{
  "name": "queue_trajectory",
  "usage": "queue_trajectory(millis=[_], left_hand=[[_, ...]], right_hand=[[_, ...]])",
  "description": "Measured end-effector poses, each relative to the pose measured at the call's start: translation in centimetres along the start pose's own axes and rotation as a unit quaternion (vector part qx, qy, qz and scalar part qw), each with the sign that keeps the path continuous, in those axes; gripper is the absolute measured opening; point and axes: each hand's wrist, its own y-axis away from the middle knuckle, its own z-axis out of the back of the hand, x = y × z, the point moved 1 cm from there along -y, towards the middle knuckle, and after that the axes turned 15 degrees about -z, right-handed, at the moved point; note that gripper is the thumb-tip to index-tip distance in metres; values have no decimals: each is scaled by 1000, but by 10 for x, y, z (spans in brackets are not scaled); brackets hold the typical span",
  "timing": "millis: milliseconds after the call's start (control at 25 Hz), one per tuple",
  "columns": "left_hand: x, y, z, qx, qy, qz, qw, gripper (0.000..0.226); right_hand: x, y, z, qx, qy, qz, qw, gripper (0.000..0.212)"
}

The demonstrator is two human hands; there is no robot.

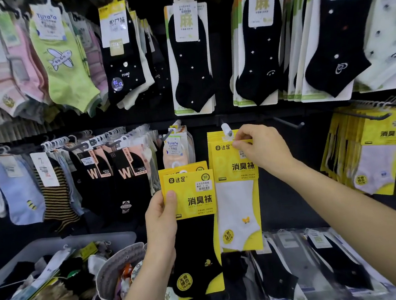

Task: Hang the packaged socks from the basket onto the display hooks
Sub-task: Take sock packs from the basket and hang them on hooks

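My right hand (263, 149) pinches the top of the white-sock pack (238, 209) at the display hook (226, 129). My left hand (161, 218) grips the black-sock packs (192, 199) just beside it, fingers curled round them.

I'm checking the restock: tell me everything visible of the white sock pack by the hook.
The white sock pack has a yellow card header, a white ankle sock with a yellow motif and a round yellow badge near the toe. It hangs upright below the white-tipped hook, in front of like packs. The right hand pinches its top; whether it is threaded cannot be told.
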Motion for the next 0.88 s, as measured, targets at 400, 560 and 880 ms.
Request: queue_trajectory(millis=[400, 560, 880], left_hand=[[-12, 15, -25, 29, 15, -40, 999, 12], [-12, 20, -44, 6, 40, -51, 998, 7], [-3, 20, -51, 72, 16, -26, 997, 20]], right_hand=[[22, 48, 19, 50, -51, 136, 988, 23], [19, 52, 28, 63, -5, 80, 995, 31], [-5, 45, 41, 78, -108, 3, 991, 18]])
